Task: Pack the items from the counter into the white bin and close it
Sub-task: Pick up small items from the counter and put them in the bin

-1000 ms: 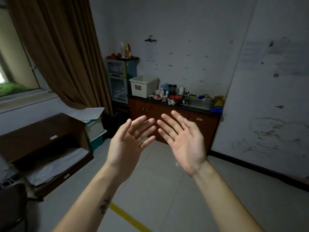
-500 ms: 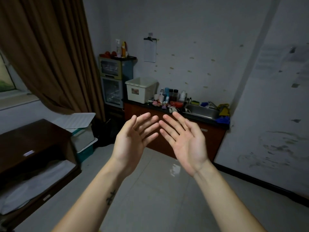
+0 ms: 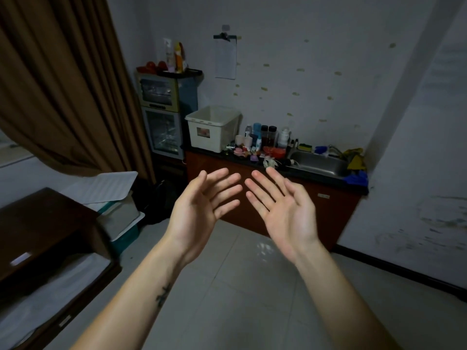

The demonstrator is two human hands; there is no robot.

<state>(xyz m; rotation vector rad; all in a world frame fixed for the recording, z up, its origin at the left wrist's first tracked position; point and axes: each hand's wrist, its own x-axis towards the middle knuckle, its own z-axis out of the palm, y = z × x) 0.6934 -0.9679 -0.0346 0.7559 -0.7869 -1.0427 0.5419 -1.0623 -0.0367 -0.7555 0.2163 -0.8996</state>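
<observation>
The person is holding both forearms out in the middle of the frame, palms turned up and inward. The left hand (image 3: 199, 213) and the right hand (image 3: 285, 213) are spreading their fingers wide and loose, gripping nothing, with the fingertips close together but not touching. Above the hands, in the centre of the frame, the white bin (image 3: 222, 138) is standing open-topped at the left end of the black counter (image 3: 328, 181). A small label is showing on its front, and only its pale upper inner walls are showing from this angle. Just right of the bin, the items (image 3: 262, 145) are crowding the counter: upright bottles and jars at the back, and small pink, red and white pieces lying in front, too small to name. Further right, a steel sink (image 3: 318, 162) is sitting in the counter, and what it holds cannot be told. A yellow-green sponge (image 3: 305, 147) is lying at its back rim and a blue cloth (image 3: 356, 178) is hanging at the counter's right end. Left of the bin, a glass-fronted cabinet (image 3: 161, 112) is showing wire racks inside and is carrying bottles and red things on top. At lower left, a white ribbed panel (image 3: 108, 185) is lying across stacked storage boxes (image 3: 123, 223).
</observation>
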